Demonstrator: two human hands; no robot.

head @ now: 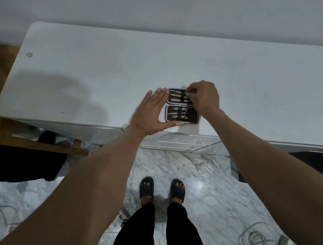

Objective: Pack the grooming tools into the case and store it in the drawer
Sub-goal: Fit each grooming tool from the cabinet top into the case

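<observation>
Lying open near the front edge of the white tabletop [85,61], the manicure case [182,114] is showing no readable branding. Left hand [149,114] is spread flat beside it; right hand [203,98] is pinching a tool [187,94] in the far half.

Dim, soft overhead light; wide-angle bending edges; floor [200,183] glare.

You will find no legible text, label, brand, number or sign anywhere in this view. The open case [181,113] and the tools strapped inside it show no readable marking. The white cabinet top [104,62] bears only small smudges and one round mark near its left edge, none of which you can read as lettering.
</observation>
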